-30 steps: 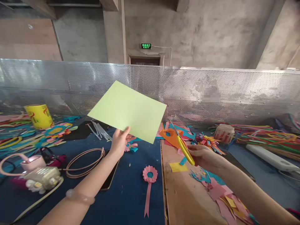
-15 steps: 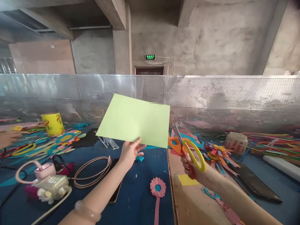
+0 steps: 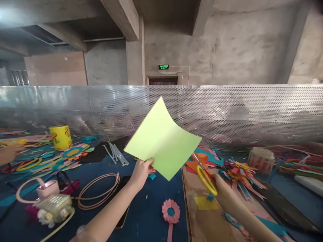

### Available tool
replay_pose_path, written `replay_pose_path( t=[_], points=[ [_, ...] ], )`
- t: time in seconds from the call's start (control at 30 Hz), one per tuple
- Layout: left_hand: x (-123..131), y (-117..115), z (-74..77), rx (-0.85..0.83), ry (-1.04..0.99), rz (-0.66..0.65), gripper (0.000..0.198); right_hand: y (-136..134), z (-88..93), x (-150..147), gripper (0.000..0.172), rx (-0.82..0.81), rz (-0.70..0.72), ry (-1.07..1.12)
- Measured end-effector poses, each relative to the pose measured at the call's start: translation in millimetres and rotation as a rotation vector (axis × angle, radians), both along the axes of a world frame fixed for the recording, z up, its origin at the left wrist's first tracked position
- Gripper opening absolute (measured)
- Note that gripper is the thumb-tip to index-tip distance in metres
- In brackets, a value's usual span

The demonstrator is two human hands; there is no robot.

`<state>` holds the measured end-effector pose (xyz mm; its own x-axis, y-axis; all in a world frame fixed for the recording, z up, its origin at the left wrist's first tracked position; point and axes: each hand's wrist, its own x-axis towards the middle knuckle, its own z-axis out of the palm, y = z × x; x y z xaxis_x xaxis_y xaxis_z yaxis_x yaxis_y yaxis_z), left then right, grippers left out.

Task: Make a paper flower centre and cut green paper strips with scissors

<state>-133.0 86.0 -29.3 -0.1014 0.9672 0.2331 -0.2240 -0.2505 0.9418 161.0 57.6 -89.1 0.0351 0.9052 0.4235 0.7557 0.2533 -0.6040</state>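
A pale green sheet of paper is pinched at its lower edge by my left hand. The sheet is tilted and bends along its middle, held up above the table. To its right, my right hand grips a pair of scissors with yellow and orange handles; the fingers are partly hidden behind the handles. The blades point up and left, close to the sheet's right side; whether they touch it I cannot tell. Below lies a pink paper rosette with a blue centre and a pink strip.
Left are a coiled cable, a clear case, a yellow tape roll and another person's hand. A cutting board bears a yellow paper piece. Ribbon flowers and a black phone-like slab lie right. A perforated metal screen stands behind.
The green sheet has turned clockwise and now bends, its right corner lower. My right hand with the scissors has dropped slightly and moved right. The view has shifted a little.
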Motion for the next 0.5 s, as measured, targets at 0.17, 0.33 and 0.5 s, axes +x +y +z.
replay_pose_path(
  t=[0.17, 0.33, 0.5],
  points=[
    [-3, -2, -1.8, 0.058, 0.094, -0.090, 0.031, -5, -2.4, -3, 0.023, -0.131, -0.102, -0.206],
    [0, -5, -4.5, -0.006, 0.107, 0.001, 0.027, -10, 3.7, -12, 0.030, -0.234, -0.141, -0.500],
    [7, -12, 1.1, -0.009, 0.067, -0.100, 0.021, -10, 5.7, -12, 0.027, -0.230, -0.128, -0.557]
  ],
)
